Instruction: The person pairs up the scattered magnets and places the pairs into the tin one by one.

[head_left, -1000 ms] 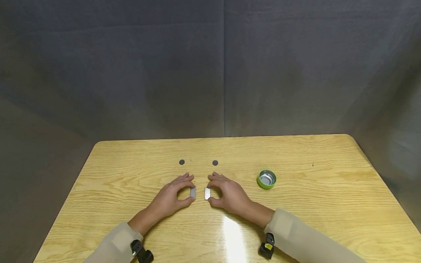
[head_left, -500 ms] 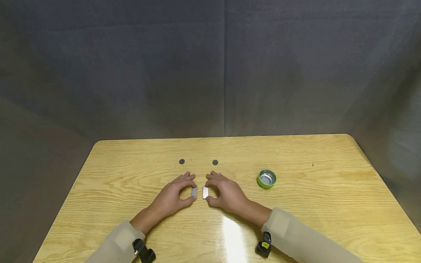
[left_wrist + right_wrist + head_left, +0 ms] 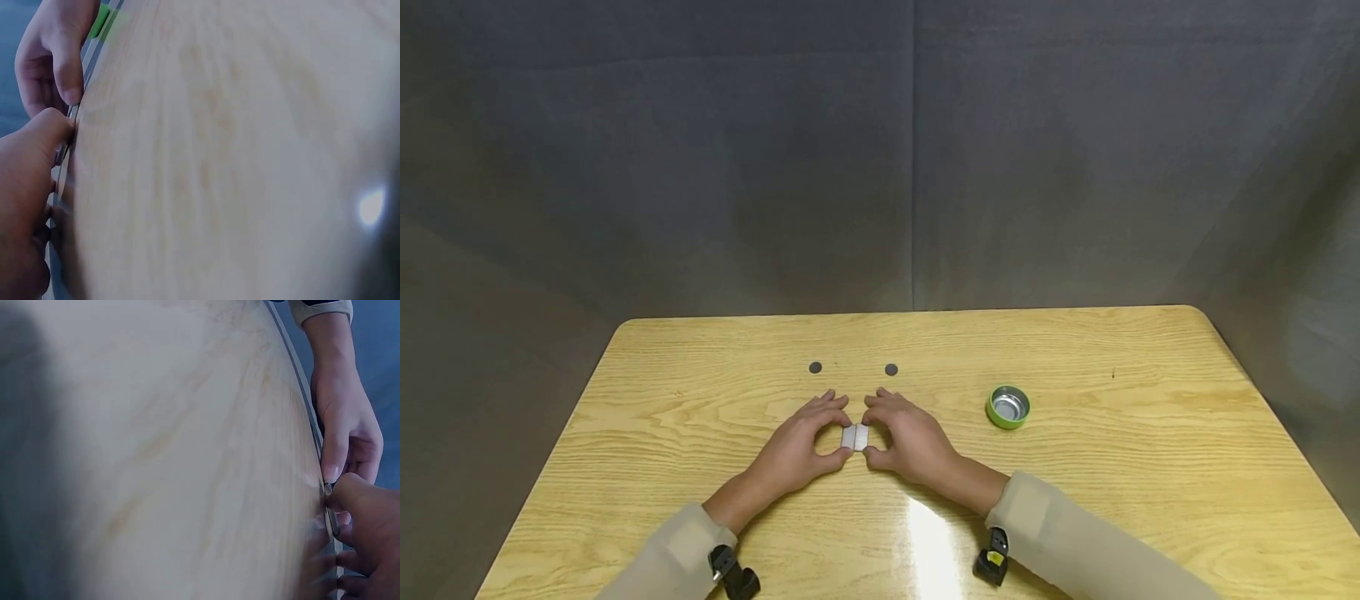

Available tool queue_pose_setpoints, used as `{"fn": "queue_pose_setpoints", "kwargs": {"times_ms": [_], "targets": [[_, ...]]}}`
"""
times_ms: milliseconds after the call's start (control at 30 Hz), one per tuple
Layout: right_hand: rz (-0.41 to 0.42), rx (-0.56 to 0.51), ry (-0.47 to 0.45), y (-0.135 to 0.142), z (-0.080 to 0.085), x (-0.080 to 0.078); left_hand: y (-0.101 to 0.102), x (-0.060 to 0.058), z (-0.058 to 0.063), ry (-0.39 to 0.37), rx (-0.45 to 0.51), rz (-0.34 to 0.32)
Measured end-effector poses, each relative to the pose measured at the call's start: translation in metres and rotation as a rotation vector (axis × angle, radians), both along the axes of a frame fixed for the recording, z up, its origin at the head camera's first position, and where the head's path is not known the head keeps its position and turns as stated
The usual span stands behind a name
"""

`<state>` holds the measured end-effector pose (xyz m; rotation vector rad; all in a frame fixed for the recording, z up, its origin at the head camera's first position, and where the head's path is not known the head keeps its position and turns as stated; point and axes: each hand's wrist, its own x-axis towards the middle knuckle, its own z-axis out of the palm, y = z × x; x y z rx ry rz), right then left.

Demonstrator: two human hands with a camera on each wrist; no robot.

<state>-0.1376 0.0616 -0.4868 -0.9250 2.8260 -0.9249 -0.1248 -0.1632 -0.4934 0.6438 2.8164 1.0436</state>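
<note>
Two small flat rectangular silvery plates lie side by side on the table in the head view, their long edges meeting or almost meeting. My left hand pinches the left metal plate by its near and far ends, between thumb and index finger. On the other side, my right hand holds the right metal plate in the same way. Both wrist views show the thumbs low at the tabletop, close together; the plates appear there only as a thin edge, mostly hidden by the fingers.
Beyond the hands, two dark round discs, a left disc and a right disc, lie flat on the wooden table. To the right stands a small green-rimmed metal bowl. A dark grey curtain hangs behind the table's far edge.
The hands have drawn toward each other, bringing the two metal plates from a clear gap to side by side. The bowl and discs stay in place.
</note>
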Motion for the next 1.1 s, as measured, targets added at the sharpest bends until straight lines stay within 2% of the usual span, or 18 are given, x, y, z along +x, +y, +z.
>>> {"fn": "queue_pose_setpoints", "kwargs": {"times_ms": [300,600,833,1100], "targets": [[0.007,0.008,-0.028,0.0001,0.0025,-0.0008,0.0017,0.001,0.0009,0.015,0.006,-0.007],[0.037,0.003,-0.023,-0.0005,0.0043,-0.0051,-0.0019,-0.003,-0.0004,0.092,-0.02,-0.031],[0.064,-0.017,-0.019,0.0002,0.0032,-0.005,-0.0016,-0.0039,0.0006,0.113,-0.039,-0.035],[0.069,-0.004,-0.032,0.0044,0.0037,-0.004,0.0018,-0.0034,-0.0039,0.132,-0.03,-0.028]]}}
